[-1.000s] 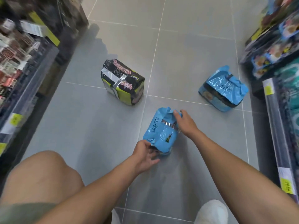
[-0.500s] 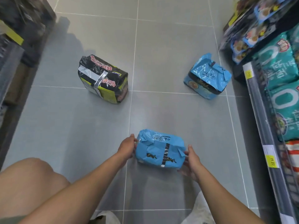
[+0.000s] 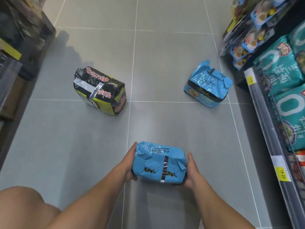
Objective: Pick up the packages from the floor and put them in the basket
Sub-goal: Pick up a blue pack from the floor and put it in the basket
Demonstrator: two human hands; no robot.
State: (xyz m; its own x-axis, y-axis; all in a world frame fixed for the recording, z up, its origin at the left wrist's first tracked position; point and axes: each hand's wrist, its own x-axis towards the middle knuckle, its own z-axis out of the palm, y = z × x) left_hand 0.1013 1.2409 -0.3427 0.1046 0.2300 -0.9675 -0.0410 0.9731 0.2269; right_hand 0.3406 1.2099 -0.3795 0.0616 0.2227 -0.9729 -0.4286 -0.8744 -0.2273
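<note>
Above grey floor tiles (image 3: pixel 165 63) between shop shelves (image 3: pixel 264 123), left hand (image 3: pixel 129 164) and right hand (image 3: pixel 191 172) clasp the near blue package (image 3: pixel 158 162).

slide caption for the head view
Left hand and right hand grip the near blue package by its ends; a black package and the far blue package lie on the floor.

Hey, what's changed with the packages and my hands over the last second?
The near blue package was turned sideways and drawn nearer. The left hand and right hand now grip its two ends, and it seems lifted off the floor. The black package and far blue package stayed put.
</note>
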